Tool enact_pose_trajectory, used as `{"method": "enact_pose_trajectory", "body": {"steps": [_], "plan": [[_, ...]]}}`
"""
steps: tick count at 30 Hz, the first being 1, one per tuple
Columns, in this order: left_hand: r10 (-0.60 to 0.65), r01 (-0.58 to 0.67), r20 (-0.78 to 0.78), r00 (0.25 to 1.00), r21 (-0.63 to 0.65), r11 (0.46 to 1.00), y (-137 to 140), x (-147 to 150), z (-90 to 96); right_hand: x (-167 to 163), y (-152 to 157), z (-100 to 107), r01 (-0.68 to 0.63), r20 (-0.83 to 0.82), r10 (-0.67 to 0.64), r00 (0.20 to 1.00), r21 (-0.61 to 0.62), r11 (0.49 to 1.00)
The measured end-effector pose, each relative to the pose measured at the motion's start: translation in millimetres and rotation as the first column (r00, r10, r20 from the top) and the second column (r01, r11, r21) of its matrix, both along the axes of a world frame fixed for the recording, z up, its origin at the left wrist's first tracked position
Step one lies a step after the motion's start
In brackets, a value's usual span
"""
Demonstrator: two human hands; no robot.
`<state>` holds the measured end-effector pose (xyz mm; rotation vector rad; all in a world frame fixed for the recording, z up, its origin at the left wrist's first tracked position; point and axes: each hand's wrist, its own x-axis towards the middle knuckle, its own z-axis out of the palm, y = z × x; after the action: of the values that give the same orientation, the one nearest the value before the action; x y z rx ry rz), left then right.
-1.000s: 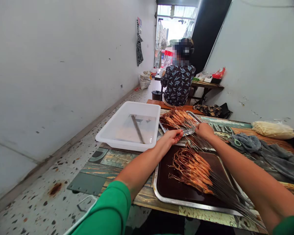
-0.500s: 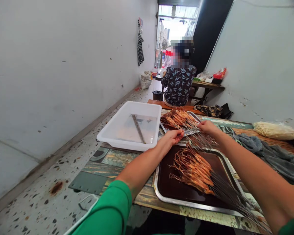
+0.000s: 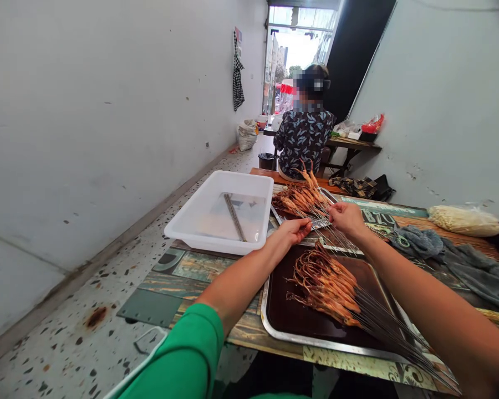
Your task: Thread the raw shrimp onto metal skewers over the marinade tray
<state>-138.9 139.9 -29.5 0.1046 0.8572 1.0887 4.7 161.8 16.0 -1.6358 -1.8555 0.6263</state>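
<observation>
My right hand is closed around the metal stems of a few skewers, whose orange-brown, stringy-ended food is raised above the far pile. That pile of similar skewers lies on the far metal tray. My left hand is closed at the near edge of that tray; what its fingers hold, if anything, is hidden. Closer to me, a second metal tray bears a fanned bunch of skewers, their bare stems reaching over its right rim.
Left of the trays stands a white plastic tub with several bare metal skewers in it. Grey cloths and a bagged pale bundle lie on the right. Another person sits ahead, back turned.
My right hand has shifted slightly left, and the food ends of a few skewers now rise above the far pile. My left hand has stayed in place.
</observation>
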Motion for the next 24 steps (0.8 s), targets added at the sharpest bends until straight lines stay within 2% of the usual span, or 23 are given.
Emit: {"method": "enact_pose_trajectory", "body": {"steps": [7,14,20,22,24], "plan": [[-0.032,0.032,-0.003,0.999,0.007,0.999,-4,-2,4.2,-11,-20,-6,-0.114,0.192,0.136,0.972,-0.121,0.986],[-0.051,0.051,-0.005,0.999,0.005,0.999,-7,-3,8.7,-14,-27,3,-0.237,0.435,0.22,0.873,-0.015,0.971],[-0.022,0.022,0.007,1.0,0.004,1.0,-5,-2,5.4,-18,-35,2,-0.414,0.492,0.395,0.776,-0.075,0.907],[-0.009,0.009,0.012,1.0,0.006,1.0,-5,-2,4.7,-14,-28,2,-0.405,0.504,0.398,0.766,-0.101,0.909],[0.008,-0.008,0.018,1.0,0.008,1.0,-5,-2,4.4,-8,-15,3,-0.323,0.537,0.324,0.779,-0.099,0.941]]}}
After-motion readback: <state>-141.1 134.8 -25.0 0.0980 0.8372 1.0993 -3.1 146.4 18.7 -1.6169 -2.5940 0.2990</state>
